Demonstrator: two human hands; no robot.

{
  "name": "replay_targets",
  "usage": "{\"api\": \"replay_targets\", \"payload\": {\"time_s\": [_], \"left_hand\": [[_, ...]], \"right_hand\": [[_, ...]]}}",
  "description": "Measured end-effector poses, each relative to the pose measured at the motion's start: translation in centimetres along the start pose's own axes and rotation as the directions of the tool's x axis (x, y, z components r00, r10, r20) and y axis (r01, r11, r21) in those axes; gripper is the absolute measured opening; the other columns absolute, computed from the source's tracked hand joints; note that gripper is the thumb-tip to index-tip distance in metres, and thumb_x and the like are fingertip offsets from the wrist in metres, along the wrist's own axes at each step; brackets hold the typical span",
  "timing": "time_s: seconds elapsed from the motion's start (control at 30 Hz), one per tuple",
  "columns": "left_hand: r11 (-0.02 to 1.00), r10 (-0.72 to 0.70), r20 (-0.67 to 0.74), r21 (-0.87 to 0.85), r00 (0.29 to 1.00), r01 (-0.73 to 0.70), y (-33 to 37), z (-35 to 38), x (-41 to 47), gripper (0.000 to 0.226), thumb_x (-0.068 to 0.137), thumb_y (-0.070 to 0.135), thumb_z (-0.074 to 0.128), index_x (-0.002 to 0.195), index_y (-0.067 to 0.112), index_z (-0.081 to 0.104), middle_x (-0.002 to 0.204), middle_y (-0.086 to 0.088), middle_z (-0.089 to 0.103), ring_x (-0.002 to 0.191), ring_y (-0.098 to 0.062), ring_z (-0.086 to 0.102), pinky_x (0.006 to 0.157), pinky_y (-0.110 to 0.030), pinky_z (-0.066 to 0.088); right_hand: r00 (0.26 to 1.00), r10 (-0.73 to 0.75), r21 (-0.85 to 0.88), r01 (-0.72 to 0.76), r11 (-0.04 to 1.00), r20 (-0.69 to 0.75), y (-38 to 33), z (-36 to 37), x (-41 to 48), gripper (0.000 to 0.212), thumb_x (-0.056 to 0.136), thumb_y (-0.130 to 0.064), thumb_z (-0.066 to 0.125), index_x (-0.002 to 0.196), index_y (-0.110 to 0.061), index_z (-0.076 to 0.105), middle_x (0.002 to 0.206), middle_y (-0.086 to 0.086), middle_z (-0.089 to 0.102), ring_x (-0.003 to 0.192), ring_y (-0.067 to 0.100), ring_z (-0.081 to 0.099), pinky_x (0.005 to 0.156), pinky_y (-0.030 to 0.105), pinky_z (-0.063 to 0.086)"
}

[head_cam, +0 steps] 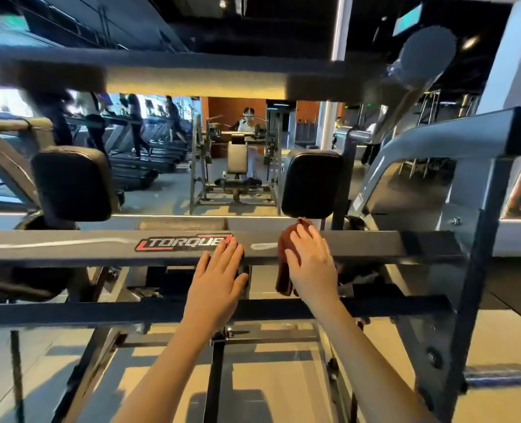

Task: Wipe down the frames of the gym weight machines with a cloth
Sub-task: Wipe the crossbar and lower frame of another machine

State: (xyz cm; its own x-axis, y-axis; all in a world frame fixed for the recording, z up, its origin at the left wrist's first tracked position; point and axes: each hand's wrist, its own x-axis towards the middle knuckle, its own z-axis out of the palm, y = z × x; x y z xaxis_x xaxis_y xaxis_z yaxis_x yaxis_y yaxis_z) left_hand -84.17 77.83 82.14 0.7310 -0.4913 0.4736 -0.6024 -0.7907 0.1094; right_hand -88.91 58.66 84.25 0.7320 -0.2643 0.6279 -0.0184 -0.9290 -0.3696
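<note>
Mirrored gym; cloth [284,279] vertical across horizontal crossbar [100,247]

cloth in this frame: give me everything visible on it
The cloth is dark reddish-brown, soft-looking fabric, bunched rather than spread flat. It is draped over the grey crossbar that bears the TORQUE logo, to the right of that logo. One end pokes up behind the bar just below a black pad; the other hangs down in front. The right hand lies on it with fairly straight fingers, pressing it to the bar and hiding much of its middle. The left hand does not touch it.
</note>
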Motion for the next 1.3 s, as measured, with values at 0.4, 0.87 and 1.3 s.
{"api": "replay_targets", "payload": {"time_s": [0.4, 0.87, 1.3], "left_hand": [[1.0, -0.009, -0.021, -0.007, 1.0, 0.009, -0.4, 0.7, 0.1, 0.066, 0.086, 0.055, -0.011, 0.147, 0.031, -0.01, 0.156, 0.011, -0.02, 0.142, -0.004, -0.027, 0.113, -0.029, -0.02], [0.998, -0.07, 0.022, 0.013, 0.997, 0.069, 0.6, 0.0, -0.1, 0.067, 0.082, 0.056, -0.017, 0.145, 0.032, -0.016, 0.153, 0.013, -0.026, 0.141, -0.006, -0.029, 0.11, -0.029, -0.024], [0.998, -0.059, 0.025, -0.023, 0.998, 0.06, 0.5, 0.0, -0.2, 0.066, 0.083, 0.057, -0.016, 0.146, 0.035, -0.011, 0.155, 0.015, -0.02, 0.141, -0.001, -0.027, 0.112, -0.027, -0.02]], "right_hand": [[0.996, -0.063, 0.003, 0.063, 0.998, -0.064, -1.5, 1.9, -0.3, 0.04, 0.097, -0.022, 0.052, 0.136, -0.015, 0.053, 0.148, 0.002, 0.044, 0.143, 0.02, 0.029, 0.118, 0.044, 0.015], [0.997, 0.0, 0.063, 0.005, 0.998, -0.072, -1.1, 1.1, 1.6, 0.038, 0.097, -0.019, 0.054, 0.135, -0.013, 0.055, 0.145, 0.005, 0.048, 0.14, 0.024, 0.035, 0.114, 0.038, 0.021], [0.995, -0.089, 0.106, 0.093, 0.99, -0.044, -2.6, 2.0, -0.5, 0.041, 0.091, -0.019, 0.065, 0.131, -0.014, 0.058, 0.142, 0.005, 0.052, 0.136, 0.025, 0.042, 0.113, 0.039, 0.022]]}}
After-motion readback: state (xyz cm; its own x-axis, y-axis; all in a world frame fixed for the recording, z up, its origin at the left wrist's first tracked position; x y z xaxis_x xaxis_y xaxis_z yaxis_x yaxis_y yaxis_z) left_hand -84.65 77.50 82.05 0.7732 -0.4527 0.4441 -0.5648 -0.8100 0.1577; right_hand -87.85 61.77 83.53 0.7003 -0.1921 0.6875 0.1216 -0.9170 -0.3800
